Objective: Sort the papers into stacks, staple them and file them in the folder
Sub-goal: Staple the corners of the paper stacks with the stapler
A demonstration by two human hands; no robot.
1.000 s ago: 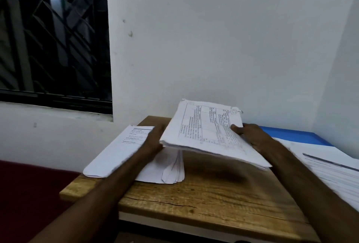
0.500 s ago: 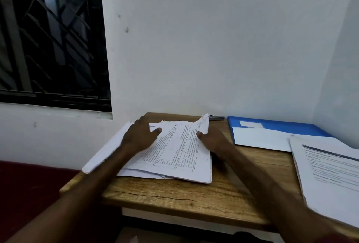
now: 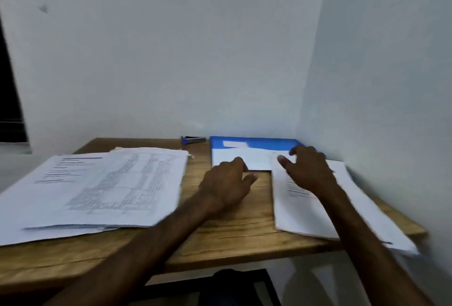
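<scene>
Paper here is light, limp and slippery: the right stack [image 3: 293, 212] on the counter [image 3: 232, 232], touching the blue folder [image 3: 269, 140], likely needs lifting by both long edges. Right hand [image 3: 310, 171] lies spread on it; left hand [image 3: 227, 181] hangs loosely curled, grip unclear.

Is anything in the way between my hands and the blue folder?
Nothing blocks the reach. A white sheet lies on the blue folder, by the left hand; the right hand is over the right paper stack, which overlaps that sheet.
</scene>
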